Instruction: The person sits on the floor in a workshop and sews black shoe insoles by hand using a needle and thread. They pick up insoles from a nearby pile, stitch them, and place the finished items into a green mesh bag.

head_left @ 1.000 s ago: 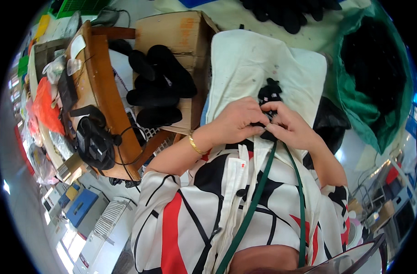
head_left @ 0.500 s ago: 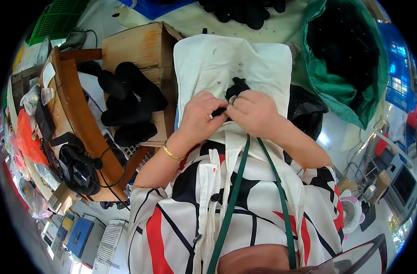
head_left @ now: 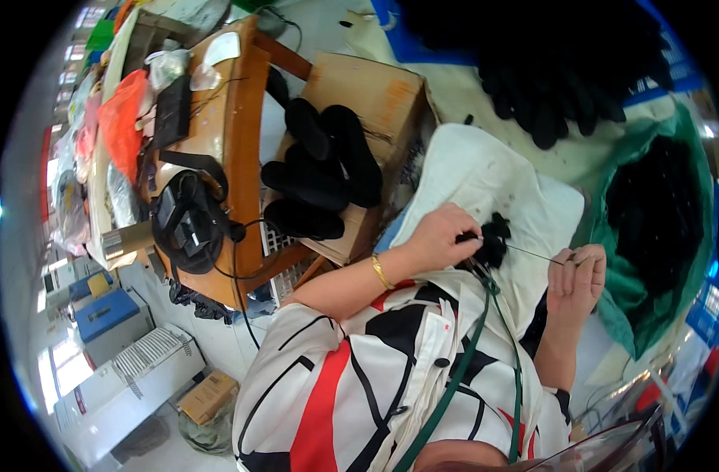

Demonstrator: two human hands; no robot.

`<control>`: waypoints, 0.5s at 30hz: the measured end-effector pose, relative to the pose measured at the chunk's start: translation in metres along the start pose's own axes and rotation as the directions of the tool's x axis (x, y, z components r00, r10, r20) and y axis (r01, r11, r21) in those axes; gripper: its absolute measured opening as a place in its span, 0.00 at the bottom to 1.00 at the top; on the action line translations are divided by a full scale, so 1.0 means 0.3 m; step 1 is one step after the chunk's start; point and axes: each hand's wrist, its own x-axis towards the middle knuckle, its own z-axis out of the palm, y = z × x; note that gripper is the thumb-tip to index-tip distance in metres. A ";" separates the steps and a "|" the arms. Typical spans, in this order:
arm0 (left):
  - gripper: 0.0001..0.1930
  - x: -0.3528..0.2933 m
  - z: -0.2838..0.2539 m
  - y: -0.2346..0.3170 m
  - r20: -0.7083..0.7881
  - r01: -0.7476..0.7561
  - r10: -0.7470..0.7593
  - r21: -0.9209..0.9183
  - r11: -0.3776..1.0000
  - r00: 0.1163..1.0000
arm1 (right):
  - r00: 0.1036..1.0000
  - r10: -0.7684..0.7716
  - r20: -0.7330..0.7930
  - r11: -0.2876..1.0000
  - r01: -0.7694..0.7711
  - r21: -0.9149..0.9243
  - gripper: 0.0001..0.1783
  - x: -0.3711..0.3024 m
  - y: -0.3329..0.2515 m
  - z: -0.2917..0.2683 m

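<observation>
My left hand (head_left: 442, 236) pinches a small black fabric piece (head_left: 495, 240) with several short lobes, above the white cloth (head_left: 485, 165) on my lap. From that piece a dark thread (head_left: 526, 252) runs taut to the right. Its far end is in the closed fingers of my right hand (head_left: 577, 279), which is held up beside the cloth, well apart from the left. Whether a needle is between those fingers is too small to make out. Two green apron straps (head_left: 463, 362) hang down below the black piece.
Left of my lap, a cardboard box (head_left: 367, 86) carries several black stuffed pieces (head_left: 316, 177). A wooden table (head_left: 241, 149) beyond it holds a black strapped device (head_left: 188, 220) with a cable. A green sack (head_left: 615, 315) of black pieces stands right; black pieces (head_left: 544, 110) fill a blue crate (head_left: 426, 43) ahead.
My right hand has moved away from the left, out to the right, stretching the thread between them. The left still grips the black piece. The whole view has turned and shifted.
</observation>
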 end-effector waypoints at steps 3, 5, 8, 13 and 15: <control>0.06 0.004 -0.015 -0.010 0.041 0.044 -0.043 -0.025 0.999 0.998 | 0.976 -0.083 -0.201 0.803 -0.054 -0.594 0.06 0.042 0.073 -0.009; 0.06 0.012 -0.027 -0.012 0.064 0.086 -0.079 -0.111 0.990 0.995 | 0.998 0.056 -0.026 0.618 -0.055 -0.784 0.09 0.047 0.146 -0.028; 0.06 0.026 -0.060 0.004 0.122 0.059 -0.035 -0.196 0.979 0.992 | 0.948 0.313 0.060 0.507 -0.113 -0.855 0.08 0.051 0.201 0.014; 0.15 0.096 -0.282 -0.138 -0.249 0.340 -0.303 0.123 0.932 0.920 | 0.958 0.281 -0.056 0.538 -0.206 -0.817 0.08 0.041 0.229 0.019; 0.28 0.138 -0.451 -0.191 -0.506 0.550 -0.314 0.429 0.717 0.803 | 0.954 0.281 -0.103 0.576 -0.253 -0.777 0.08 0.032 0.235 -0.010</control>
